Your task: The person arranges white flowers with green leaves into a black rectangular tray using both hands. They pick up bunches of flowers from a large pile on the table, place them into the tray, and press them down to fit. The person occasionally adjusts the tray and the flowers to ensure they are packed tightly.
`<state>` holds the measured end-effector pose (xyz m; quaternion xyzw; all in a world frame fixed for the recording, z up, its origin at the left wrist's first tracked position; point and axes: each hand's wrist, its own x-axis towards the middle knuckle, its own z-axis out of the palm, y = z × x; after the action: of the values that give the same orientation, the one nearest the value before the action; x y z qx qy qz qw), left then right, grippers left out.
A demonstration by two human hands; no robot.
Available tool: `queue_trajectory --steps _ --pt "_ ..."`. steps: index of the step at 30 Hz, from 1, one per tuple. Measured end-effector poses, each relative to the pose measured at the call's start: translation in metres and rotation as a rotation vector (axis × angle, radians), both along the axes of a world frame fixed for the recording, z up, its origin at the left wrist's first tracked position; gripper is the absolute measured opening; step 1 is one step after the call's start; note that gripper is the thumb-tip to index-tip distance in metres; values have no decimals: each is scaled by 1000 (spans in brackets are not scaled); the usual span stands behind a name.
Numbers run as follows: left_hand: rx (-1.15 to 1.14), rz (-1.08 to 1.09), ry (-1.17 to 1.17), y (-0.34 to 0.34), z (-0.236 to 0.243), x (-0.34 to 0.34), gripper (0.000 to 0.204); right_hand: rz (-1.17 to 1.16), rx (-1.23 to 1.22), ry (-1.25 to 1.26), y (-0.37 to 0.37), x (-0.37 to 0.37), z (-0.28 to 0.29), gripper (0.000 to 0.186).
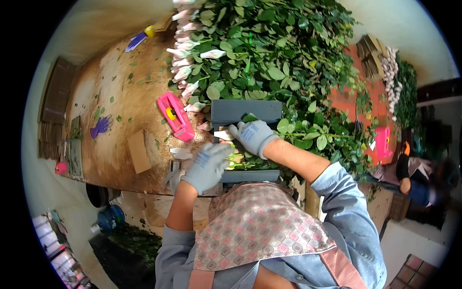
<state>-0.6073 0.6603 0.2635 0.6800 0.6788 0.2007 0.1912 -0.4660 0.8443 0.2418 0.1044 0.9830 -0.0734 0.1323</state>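
My left hand (207,166), in a grey glove, has its fingers extended and slightly bent over light-green stems at the lower part of a dark grey ribbed trough (245,110). My right hand (252,138), also gloved, curls at the trough's upper part, fingertips at a white-wrapped flower head (223,135); what it grips is unclear. Leafy stems (308,135) run out rightward. Just left lie a pink tape dispenser (183,127) and white wrappers (181,153).
A pile of leafy roses (269,43) with wrapped heads covers the back. The wooden table (91,154) holds cardboard (139,149) and purple gloves (100,126). Another person (416,178) works at the right by a red tabletop (346,106). A blue water jug (109,217) stands below left.
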Motion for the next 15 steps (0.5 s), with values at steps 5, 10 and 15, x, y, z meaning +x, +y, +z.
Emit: queue_trajectory --steps 5,10,15 --pt "52 149 229 42 7 -23 31 -55 -98 42 3 1 2 27" --pt "-36 -56 487 53 -26 -39 26 -43 -101 40 4 0 0 24" --pt "40 -147 636 51 -27 -43 17 -72 -108 48 8 2 -4 22"
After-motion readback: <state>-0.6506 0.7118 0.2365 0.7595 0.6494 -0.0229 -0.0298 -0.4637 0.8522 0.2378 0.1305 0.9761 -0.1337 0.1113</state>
